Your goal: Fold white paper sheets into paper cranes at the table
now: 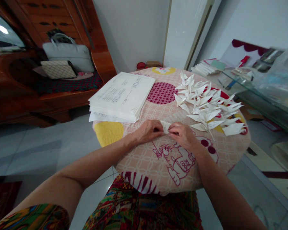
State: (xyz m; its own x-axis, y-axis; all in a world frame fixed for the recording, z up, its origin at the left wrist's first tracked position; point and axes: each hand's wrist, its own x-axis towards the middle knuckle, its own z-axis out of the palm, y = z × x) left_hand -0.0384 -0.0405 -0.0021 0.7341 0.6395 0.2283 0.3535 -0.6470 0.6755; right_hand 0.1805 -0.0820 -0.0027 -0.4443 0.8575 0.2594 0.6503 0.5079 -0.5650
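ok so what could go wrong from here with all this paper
The paper is small and pinched between the left hand and right hand, so a hard pull might tear it. The stack sits at the table's left edge, its sheets not quite flush, so a bump could slide some off. Some folded pieces lie near the right edge and might get knocked down.

a patterned cloth covers the rounded tabletop. a paper stack lies left, pointed folded papers right.
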